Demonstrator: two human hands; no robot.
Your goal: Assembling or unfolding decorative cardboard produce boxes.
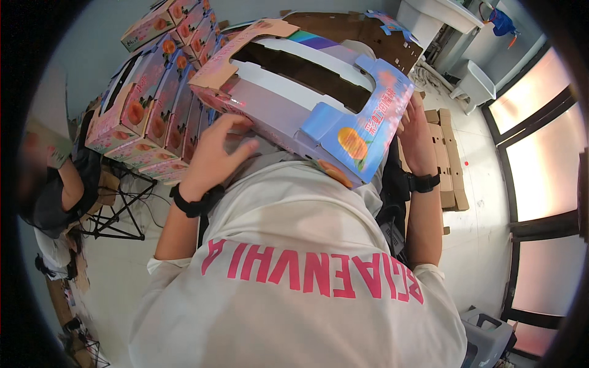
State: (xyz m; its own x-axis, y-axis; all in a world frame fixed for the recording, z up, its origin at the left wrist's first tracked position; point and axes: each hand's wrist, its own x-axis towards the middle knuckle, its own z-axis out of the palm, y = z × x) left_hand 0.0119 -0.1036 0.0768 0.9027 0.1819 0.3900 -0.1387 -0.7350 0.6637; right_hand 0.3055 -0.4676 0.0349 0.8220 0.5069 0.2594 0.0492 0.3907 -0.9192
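A cardboard fruit carton (276, 110), pink and blue with peach pictures, rests tilted on my lap. Its top has a long cut-out slot, and the flaps at both ends are folded over. My left hand (218, 153) is at the carton's near left side, thumb and fingers apart, fingertips by the lower edge. At the other end, my right hand (419, 138) holds the carton from the right, its fingers against the end panel and partly hidden behind it. Each wrist wears a black band.
Stacked matching cartons (144, 116) stand at the left on a black folding frame (123, 208). Flat brown cardboard (451, 159) lies on the floor to the right. Beyond are a large brown box (343, 30) and a white basin (438, 15). Another person's arm (70, 184) shows far left.
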